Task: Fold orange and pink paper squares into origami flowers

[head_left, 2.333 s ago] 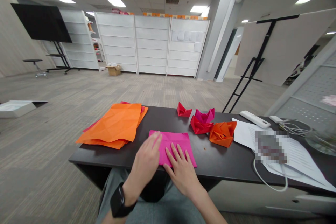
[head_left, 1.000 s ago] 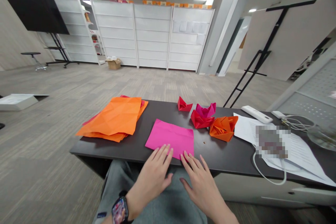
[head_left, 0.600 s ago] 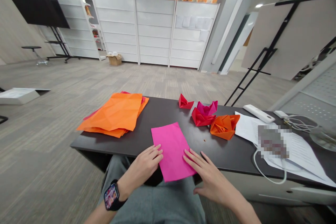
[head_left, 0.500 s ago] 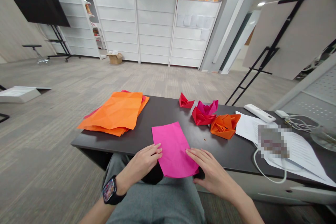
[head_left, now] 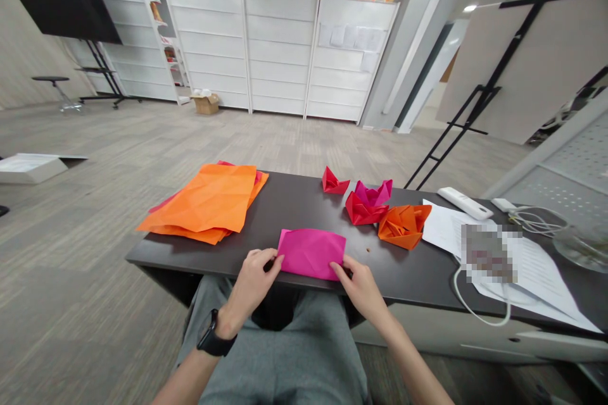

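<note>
A folded pink paper sheet (head_left: 311, 253) lies at the near edge of the dark table (head_left: 294, 209), its near part bent up and over. My left hand (head_left: 254, 278) pinches its left near corner, fingers closed on the paper. My right hand (head_left: 358, 281) pinches the right near corner in the same way. A black watch sits on my left wrist. Both hands are at the table's front edge, above my lap.
A stack of orange sheets (head_left: 209, 205) lies at the table's left. Folded paper shapes stand behind the pink sheet: red (head_left: 334, 182), red (head_left: 361, 210), pink (head_left: 375, 192), orange (head_left: 403, 226). White papers (head_left: 532, 272), a cable and a white remote (head_left: 464, 202) lie at the right.
The pink sheet was turned lengthwise toward me and hung over the table edge. Both hands have since taken its near corners and folded the near end up, so it looks shorter.
</note>
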`<state>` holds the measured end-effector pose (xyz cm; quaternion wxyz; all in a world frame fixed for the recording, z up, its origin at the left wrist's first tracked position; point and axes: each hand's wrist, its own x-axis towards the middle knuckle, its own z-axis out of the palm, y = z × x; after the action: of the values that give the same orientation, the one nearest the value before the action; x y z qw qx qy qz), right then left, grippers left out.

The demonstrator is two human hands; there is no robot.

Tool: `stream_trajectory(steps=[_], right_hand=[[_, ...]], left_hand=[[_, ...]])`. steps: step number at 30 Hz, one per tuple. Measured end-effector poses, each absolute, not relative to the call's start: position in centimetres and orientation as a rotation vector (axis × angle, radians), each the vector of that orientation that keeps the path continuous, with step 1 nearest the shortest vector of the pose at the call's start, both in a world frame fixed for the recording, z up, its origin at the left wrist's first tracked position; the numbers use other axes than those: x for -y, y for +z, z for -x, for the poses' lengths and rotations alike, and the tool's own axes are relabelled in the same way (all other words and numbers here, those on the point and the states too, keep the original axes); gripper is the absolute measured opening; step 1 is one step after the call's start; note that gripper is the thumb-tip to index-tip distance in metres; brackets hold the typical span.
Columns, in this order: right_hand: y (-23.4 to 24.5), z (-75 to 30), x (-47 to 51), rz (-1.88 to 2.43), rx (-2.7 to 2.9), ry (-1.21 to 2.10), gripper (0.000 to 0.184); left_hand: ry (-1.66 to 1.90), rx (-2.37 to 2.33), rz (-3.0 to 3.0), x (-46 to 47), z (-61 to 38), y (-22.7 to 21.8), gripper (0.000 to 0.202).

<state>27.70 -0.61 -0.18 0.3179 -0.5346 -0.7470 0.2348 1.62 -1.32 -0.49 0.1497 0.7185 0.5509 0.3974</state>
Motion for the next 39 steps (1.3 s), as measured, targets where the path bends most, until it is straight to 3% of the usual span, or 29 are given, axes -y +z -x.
stream_trajectory(steps=[2, 6, 11, 18, 27, 34, 39], right_hand=[[-0.2, -27.0, 0.1, 1.431, 1.9, 0.659, 0.03], [-0.5, -26.3, -0.5, 1.523, 1.869, 0.544, 0.05], [-0.7, -25.4, -0.5, 1.567, 1.96, 0.318, 0.038], [-0.8, -24.4, -0.3, 1.686, 2.014, 0.024, 0.033], [-1.0, -24.2, 0.0, 1.653, 1.967, -0.013, 0.029], [-1.4, -24.2, -0.1, 1.615, 1.939, -0.06, 0.027], [-1.7, -24.2, -0.2, 1.605, 1.933, -0.071, 0.026]], left_hand=[[1.128, -1.693, -2.062, 0.9, -2.0, -0.2, 0.014], [1.002, -1.801, -2.06, 0.4, -2.5, 0.0, 0.012], [1.04, -1.815, -2.06, 0.2, -2.7, -0.5, 0.009], [0.91, -1.849, -2.26, 0.3, -2.8, -0.8, 0.021], [0.984, -1.856, -2.426, 1.0, -2.6, -1.3, 0.025], [0.802, -1.389, -2.769, 1.8, -1.8, -0.7, 0.038], [0.738, -1.361, -2.736, 2.2, -1.6, -0.3, 0.043]])
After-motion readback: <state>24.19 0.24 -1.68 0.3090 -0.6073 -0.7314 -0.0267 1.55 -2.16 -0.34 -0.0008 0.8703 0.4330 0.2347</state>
